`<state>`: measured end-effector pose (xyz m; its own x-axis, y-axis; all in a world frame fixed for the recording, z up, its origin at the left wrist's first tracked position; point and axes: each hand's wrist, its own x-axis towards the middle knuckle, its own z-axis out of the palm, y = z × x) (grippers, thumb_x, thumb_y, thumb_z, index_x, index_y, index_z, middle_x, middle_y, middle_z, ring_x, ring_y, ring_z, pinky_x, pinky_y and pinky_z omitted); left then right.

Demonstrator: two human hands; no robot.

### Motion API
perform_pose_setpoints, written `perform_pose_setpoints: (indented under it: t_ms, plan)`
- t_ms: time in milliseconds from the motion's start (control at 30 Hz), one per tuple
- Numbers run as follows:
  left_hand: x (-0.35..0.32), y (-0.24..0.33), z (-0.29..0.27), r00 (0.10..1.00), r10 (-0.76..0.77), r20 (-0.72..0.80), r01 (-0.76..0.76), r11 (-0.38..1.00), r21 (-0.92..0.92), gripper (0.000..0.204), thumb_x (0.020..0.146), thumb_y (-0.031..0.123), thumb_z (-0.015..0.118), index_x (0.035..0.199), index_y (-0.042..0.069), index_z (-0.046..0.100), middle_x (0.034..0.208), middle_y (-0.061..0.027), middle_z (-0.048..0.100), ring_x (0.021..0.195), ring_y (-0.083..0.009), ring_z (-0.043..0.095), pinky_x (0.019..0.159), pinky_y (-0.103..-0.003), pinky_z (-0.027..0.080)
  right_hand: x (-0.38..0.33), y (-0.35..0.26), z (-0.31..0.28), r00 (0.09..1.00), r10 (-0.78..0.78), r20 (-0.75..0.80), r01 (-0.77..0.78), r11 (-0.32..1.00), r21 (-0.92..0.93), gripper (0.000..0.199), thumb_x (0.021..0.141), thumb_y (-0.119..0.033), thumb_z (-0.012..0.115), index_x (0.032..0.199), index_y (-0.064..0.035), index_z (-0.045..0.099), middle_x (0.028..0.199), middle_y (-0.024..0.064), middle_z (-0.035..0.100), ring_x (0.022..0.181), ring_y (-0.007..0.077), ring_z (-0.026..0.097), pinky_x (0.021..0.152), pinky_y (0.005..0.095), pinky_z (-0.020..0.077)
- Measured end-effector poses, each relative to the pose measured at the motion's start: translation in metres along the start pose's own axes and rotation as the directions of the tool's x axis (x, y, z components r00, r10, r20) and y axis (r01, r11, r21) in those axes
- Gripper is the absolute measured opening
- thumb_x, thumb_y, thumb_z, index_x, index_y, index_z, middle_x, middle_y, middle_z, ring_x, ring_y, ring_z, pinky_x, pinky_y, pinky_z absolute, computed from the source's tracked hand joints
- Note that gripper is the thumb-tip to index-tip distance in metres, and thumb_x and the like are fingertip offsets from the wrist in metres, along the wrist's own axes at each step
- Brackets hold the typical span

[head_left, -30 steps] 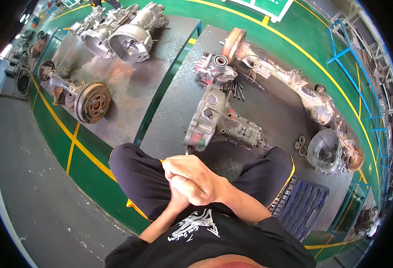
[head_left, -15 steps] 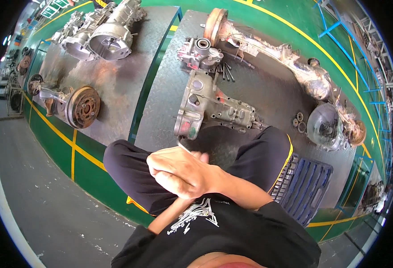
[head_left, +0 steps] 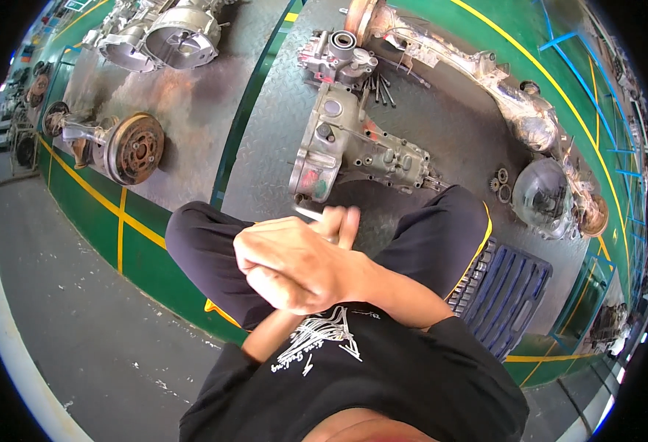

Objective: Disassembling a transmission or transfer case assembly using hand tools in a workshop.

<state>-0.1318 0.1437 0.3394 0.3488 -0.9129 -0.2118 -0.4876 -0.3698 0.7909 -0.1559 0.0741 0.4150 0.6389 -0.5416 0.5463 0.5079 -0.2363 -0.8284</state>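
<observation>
My right hand (head_left: 283,261) is closed in a fist in front of my lap, its forearm coming in from the right. It lies across and above my left hand (head_left: 340,222), of which only a couple of bent fingers show past it. A thin silver metal rod (head_left: 307,212) sticks out beside the left fingers, pointing to the near left corner of a grey gearbox housing (head_left: 320,140). Whether its tip touches the housing I cannot tell. What the right fist holds, if anything, is hidden. The housing lies on its side between my knees and the far parts.
Beyond it are a smaller metal assembly (head_left: 338,55), several bolts (head_left: 384,90) and a long rusty axle (head_left: 478,81). Gear rings (head_left: 502,186) and a bell-shaped casing (head_left: 541,195) lie right. A socket case (head_left: 504,295) is by my right knee; a drum-ended axle (head_left: 136,147) lies left.
The whole view has shifted, so the parts stand higher in the picture. My left fingers and the silver rod show more beyond the right fist, which stays closed.
</observation>
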Motion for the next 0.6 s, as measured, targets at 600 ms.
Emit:
perform_pose_setpoints:
  t_ms: [600]
  plan:
    - [0.075, -0.033, -0.036, 0.563, -0.399, -0.724, -0.108, 0.833, -0.543, 0.051, 0.099, 0.033, 0.067, 0.06, 0.01, 0.045, 0.057, 0.0054, 0.038, 0.055, -0.007, 0.032, 0.052, -0.029, 0.023, -0.015, 0.001, -0.007, 0.999, -0.031, -0.013, 0.03, 0.999, -0.029, 0.01, 0.086, -0.007, 0.053, 0.092, 0.0018, 0.055, 0.076, 0.0143, 0.056, 0.066, 0.0348, 0.059, 0.062, 0.0419, 0.0476]
